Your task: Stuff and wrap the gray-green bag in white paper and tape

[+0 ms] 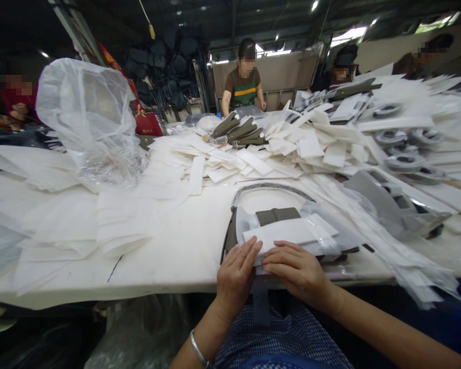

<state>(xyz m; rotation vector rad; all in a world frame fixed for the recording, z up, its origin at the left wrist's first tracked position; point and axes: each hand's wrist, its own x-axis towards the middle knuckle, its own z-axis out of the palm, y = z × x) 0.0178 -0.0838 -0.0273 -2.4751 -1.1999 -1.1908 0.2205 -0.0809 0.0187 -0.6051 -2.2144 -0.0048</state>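
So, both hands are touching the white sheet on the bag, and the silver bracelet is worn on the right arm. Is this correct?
Not quite: the head view shows the silver bracelet on the left arm, not the right. The left hand and right hand do touch the white sheet on the bag.

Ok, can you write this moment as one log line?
left hand: on white sheet | right hand: on white sheet | bag: partly under sheet, on table
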